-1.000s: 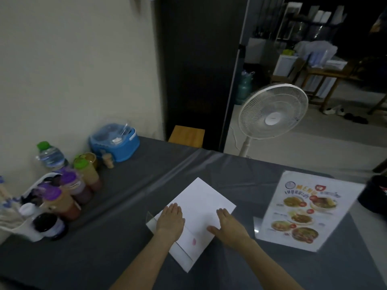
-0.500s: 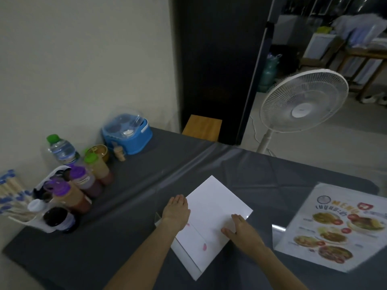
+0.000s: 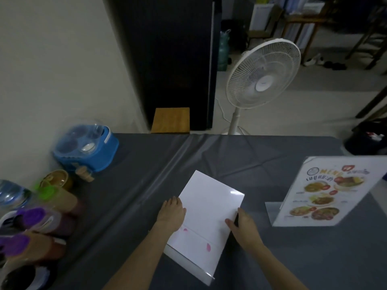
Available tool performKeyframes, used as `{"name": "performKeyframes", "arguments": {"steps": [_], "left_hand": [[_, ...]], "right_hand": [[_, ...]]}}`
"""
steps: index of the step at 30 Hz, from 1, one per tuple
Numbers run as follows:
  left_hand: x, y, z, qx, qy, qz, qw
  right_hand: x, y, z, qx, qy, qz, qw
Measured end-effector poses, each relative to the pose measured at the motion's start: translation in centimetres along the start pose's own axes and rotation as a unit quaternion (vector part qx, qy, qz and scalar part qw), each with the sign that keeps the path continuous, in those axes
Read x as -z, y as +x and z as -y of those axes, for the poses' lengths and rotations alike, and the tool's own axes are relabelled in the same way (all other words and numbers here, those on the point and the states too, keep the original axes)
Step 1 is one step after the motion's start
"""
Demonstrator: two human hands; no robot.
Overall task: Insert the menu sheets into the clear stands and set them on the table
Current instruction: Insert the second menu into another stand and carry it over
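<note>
A clear stand [image 3: 189, 266] lies flat on the dark grey table [image 3: 282, 258], and a white menu sheet [image 3: 209, 206] lies in it blank side up. My left hand [image 3: 172, 214] rests flat on the sheet's left edge, fingers together. My right hand [image 3: 244, 226] grips the sheet's right edge, thumb on top. A second clear stand with a printed food menu [image 3: 322, 195] stands upright at the right.
Sauce bottles with purple and green caps [image 3: 39, 218], a water bottle [image 3: 10, 195] and a blue lidded container [image 3: 85, 147] line the left wall. A white standing fan [image 3: 263, 74] and a wooden stool [image 3: 170, 120] stand beyond the table's far edge.
My view swung, so the scene shifted in frame. My right hand slid from lying on top of the sheet to gripping its right edge. My left hand stays on the left edge.
</note>
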State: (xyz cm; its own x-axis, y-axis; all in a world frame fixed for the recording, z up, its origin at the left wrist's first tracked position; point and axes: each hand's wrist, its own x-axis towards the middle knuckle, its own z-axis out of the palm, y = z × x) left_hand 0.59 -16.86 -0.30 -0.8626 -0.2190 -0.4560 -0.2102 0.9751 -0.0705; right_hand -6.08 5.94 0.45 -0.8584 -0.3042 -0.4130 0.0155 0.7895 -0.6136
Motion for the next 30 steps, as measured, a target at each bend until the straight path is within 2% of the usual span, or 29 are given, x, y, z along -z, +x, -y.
{"name": "performKeyframes", "arguments": {"steps": [4,5,10,14,19,23,26,30], "left_hand": [[0.0,-0.3,-0.1,0.006,-0.096,-0.045,0.994],[0.1,-0.1,0.0,0.034,-0.15,-0.058,0.986],[0.3,1.4,0.7,0.108,-0.338,-0.098,0.93],[-0.1,3.1,1.9,0.131,-0.438,-0.089,0.885],[-0.6,4.1,2.4,0.16,-0.494,-0.047,0.853],[-0.3,4.0,2.5,0.176,-0.526,-0.024,0.832],[-0.4,3.5,2.1,0.175,-0.531,-0.006,0.829],[-0.2,2.7,1.1,0.174,-0.514,0.005,0.84]], "right_hand": [[-0.7,0.1,0.5,-0.027,0.045,-0.059,0.997],[-1.0,0.1,0.6,-0.037,0.058,-0.068,0.995],[-2.1,0.2,1.4,-0.104,0.132,-0.111,0.979],[-1.7,0.6,1.9,-0.183,0.242,-0.142,0.942],[-1.9,1.1,1.3,-0.226,0.34,-0.16,0.899],[-1.5,1.1,1.2,-0.243,0.401,-0.144,0.872],[-1.5,0.7,1.8,-0.221,0.43,-0.091,0.87],[-1.5,0.0,1.9,-0.185,0.448,-0.088,0.871]]}}
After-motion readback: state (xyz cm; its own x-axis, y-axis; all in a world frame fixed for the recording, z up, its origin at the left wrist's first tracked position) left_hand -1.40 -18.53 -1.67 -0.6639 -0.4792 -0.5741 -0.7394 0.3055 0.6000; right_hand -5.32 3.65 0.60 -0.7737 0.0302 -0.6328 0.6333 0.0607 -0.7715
